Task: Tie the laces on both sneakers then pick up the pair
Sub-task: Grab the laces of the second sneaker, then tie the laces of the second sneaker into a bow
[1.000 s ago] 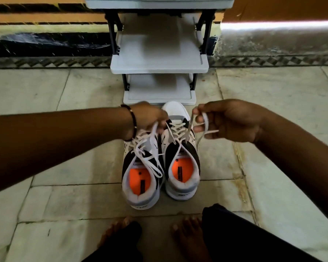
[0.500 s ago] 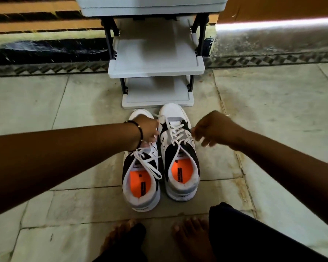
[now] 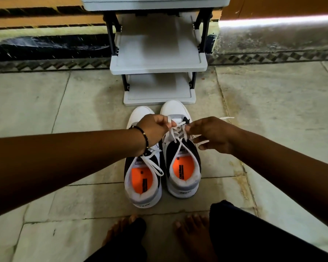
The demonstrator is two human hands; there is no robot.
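Nearest, the left sneaker is seen on the floor, its lace loose. Beyond it, the right sneaker's laces are pinched by left hand and right hand, which were lowered and drawn together since before; the knot seems begun.

Both hands on right sneaker's laces

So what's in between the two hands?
In the head view, the white laces of the right sneaker stretch between the left hand and the right hand, each pinching a strand above that shoe.
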